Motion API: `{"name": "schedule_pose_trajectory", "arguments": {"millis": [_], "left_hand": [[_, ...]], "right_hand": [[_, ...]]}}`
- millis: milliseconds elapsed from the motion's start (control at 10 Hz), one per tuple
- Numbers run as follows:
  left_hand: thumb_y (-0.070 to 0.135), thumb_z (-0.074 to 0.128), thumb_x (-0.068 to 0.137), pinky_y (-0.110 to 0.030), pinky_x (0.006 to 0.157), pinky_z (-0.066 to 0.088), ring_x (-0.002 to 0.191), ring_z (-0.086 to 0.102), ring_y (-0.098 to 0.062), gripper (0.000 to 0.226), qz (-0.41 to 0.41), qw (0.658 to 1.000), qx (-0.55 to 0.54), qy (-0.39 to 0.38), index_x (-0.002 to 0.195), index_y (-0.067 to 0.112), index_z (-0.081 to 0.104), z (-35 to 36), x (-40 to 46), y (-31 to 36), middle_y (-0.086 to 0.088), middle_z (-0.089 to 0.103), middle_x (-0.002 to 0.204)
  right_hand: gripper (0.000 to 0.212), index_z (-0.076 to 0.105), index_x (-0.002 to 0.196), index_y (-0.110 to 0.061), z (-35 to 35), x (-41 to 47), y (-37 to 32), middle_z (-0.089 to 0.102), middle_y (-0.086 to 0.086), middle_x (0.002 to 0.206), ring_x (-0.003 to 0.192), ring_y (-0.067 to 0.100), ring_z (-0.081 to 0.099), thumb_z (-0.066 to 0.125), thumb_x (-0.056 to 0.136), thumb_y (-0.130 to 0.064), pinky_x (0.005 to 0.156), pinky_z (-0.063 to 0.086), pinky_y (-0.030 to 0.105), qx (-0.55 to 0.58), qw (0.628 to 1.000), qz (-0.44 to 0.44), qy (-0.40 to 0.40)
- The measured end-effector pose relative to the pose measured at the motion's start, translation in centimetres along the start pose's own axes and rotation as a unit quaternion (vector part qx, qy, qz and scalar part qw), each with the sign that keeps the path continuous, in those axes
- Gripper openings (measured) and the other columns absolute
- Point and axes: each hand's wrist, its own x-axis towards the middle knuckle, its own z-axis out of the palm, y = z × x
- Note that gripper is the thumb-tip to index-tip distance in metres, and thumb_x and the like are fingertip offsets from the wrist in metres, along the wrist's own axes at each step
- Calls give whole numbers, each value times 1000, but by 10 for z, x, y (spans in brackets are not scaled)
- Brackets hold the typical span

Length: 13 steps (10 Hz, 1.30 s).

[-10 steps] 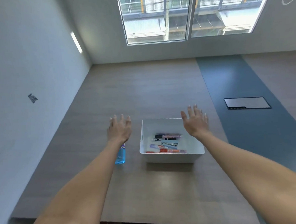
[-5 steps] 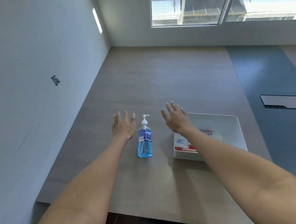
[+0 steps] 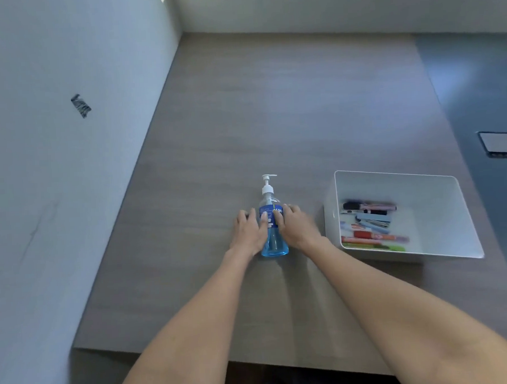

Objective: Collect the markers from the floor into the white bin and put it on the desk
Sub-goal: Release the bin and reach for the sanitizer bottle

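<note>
Both hands — left hand (image 3: 250,231), right hand (image 3: 296,226) — cup the pump bottle (image 3: 272,220), fingers wrapped around it — careless nudge could topple it toward the white bin (image 3: 441,211).

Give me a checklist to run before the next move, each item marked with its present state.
1. White bin rests on the desk: ok.
2. Markers lie inside the bin: ok, several in a heap against its near wall.
3. No markers left on the floor: cannot tell, the floor is out of view.
4. Both hands off the bin: ok; left hand and right hand flank the blue pump bottle beside it.
5. Pump bottle upright: ok, standing on the desk, nozzle on top.
6. Hands gripping the bottle: cannot tell; fingers lie against its sides, but the picture is blurred.
</note>
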Motion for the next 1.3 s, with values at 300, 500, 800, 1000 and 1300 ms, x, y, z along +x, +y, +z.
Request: {"name": "schedule_pose_trajectory", "arguments": {"millis": [300,500,800,1000,1300], "left_hand": [[29,40,102,-35,100,42,110,55,-33,34,55,991,-106,-58,116,3,56,-8,13,15,-13,45,107],[16,52,96,-36,88,57,92,67,-22,19,126,972,-195,-36,115,12,56,-27,22,38,-10,54,109],[21,67,85,-44,100,52,117,62,-21,47,164,963,-215,-16,125,25,42,-26,12,37,-9,61,126],[26,65,86,-46,104,48,124,55,-20,46,187,964,-189,5,123,30,37,-12,-8,31,-3,52,133],[28,61,93,-33,111,33,143,34,-19,74,175,980,-100,6,152,16,18,-19,-48,40,-4,32,156]], "right_hand": [[28,66,101,-4,-17,-2,0,71,14,99,90,31,67,48,103,-25,81,54,41,260,965,13,16],[28,59,126,-6,-51,-5,-3,68,5,113,101,21,69,59,99,-10,83,56,15,353,933,-18,69],[48,53,127,-10,-53,-27,2,63,0,124,112,18,66,75,86,-6,92,57,27,441,890,-8,116],[53,45,130,-14,-36,-49,6,57,0,129,122,19,61,73,87,-2,90,54,18,491,863,-8,121],[58,43,143,-20,-39,-69,1,52,3,146,136,24,49,70,92,-18,111,41,37,363,928,14,83]]}}
